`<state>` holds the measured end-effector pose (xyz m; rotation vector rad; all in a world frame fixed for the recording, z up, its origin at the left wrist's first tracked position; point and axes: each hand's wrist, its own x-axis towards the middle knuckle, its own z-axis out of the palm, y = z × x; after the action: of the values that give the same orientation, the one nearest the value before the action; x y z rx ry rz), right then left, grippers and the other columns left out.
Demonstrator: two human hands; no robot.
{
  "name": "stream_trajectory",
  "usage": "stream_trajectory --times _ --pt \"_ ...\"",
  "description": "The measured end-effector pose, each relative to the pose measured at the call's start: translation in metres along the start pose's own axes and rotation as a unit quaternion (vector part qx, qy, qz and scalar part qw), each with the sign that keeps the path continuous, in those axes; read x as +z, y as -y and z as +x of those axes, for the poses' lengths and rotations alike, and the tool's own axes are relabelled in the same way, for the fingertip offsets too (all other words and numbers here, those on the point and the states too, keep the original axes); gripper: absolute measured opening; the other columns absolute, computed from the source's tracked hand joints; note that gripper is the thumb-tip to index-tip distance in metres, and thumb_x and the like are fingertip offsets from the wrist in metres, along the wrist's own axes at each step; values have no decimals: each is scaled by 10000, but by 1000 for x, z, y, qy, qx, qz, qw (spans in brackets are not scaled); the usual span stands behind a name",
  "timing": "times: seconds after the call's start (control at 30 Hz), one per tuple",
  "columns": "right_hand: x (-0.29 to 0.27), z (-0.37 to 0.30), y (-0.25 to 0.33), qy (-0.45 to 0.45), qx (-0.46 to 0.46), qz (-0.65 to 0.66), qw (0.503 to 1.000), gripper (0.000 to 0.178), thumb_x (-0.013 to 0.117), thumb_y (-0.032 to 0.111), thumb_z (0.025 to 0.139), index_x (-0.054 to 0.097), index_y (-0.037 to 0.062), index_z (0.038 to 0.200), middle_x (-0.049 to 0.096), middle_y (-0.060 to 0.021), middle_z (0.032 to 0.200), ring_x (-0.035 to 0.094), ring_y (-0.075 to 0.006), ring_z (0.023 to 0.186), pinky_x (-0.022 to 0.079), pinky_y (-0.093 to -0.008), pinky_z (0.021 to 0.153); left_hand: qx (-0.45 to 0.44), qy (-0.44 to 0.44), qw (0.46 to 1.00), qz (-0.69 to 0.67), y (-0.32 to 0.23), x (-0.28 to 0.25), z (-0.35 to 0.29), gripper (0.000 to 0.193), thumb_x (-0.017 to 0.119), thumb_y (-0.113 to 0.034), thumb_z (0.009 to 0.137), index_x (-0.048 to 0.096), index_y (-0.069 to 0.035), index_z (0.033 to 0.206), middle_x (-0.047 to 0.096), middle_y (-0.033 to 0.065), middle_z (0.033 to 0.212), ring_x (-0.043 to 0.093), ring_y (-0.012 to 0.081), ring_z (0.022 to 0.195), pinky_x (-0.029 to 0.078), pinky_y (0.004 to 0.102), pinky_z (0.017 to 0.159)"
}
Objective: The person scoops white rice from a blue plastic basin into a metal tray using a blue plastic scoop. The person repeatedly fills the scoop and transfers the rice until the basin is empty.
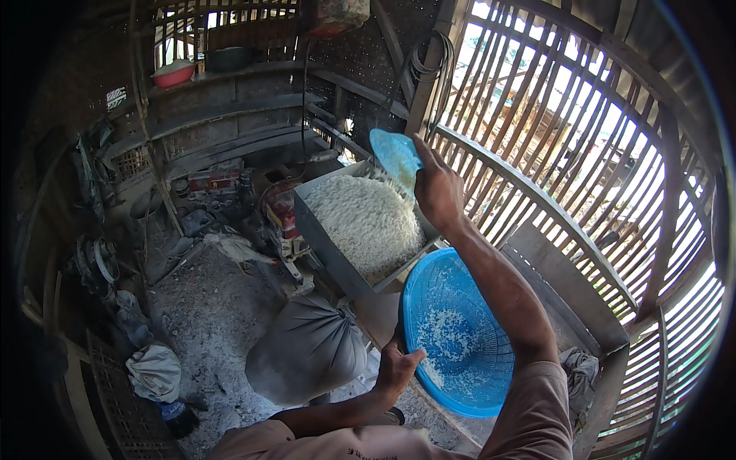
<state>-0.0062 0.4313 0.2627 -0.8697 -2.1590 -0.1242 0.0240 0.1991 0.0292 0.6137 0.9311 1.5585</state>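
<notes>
Slatted walls (567, 146) admitted daylight to a dim workroom. Right hand (441, 184) gripped a blue scoop (393, 157), tilted above the far right part of the hopper (330, 261), where grain (360, 222) was heaped high; overfilling could have sent some over the rim. Left hand (400, 366) clasped the left rim of the basin (489, 330), just beside the hopper, with grain scattered inside; a slackened hold might have let it tip and spill. Below, a gathered sack (307, 349) bulged above a pale, littered floor (199, 330); a red bowl (174, 74) sat on a shelf (264, 70) beyond.
</notes>
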Motion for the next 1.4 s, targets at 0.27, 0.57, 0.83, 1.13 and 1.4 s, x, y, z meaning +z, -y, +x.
stream_trajectory --times 0.27,0.57,0.83,1.13,1.4 --pt "-49 -20 -5 7 54 45 998 646 524 -4 884 460 110 1516 689 -208 1256 697 -395 1053 558 -479 917 -24 -12 999 18 -8 -5 3 390 695 5 839 616 -13 1221 656 75 1100 625 186 988 501 350 914" --pt "-155 -298 -63 222 148 -105 958 701 525 -56 880 436 115 1554 649 -221 1316 671 -393 1147 594 -457 911 -51 -71 996 -1 -25 10 7 556 654 80 785 587 22 1333 658 94 1202 639 216 1035 486 346 969" --pt "-206 -360 -74 -11 257 -146 955 698 555 -22 885 427 110 1559 650 -182 1299 668 -387 1095 574 -469 890 -93 -144 985 -8 -16 -7 30 640 545 110 614 623 48 1247 656 153 1179 637 300 1018 529 420 908" --pt "-232 -562 -159 45 562 -209 799 695 603 324 1006 371 -38 1552 500 -267 1512 470 -412 1401 363 -508 1171 -62 -79 995 -24 -13 -2 34 737 525 114 585 635 42 1309 683 131 1139 654 272 977 550 386 861" --pt "-166 -472 -105 -332 626 467 530 535 627 58 838 531 -50 1353 624 -201 1285 623 -356 1167 500 -444 1048 56 100 991 -63 -57 37 53 732 646 30 749 485 37 1462 636 168 1270 641 290 1121 529 405 963"
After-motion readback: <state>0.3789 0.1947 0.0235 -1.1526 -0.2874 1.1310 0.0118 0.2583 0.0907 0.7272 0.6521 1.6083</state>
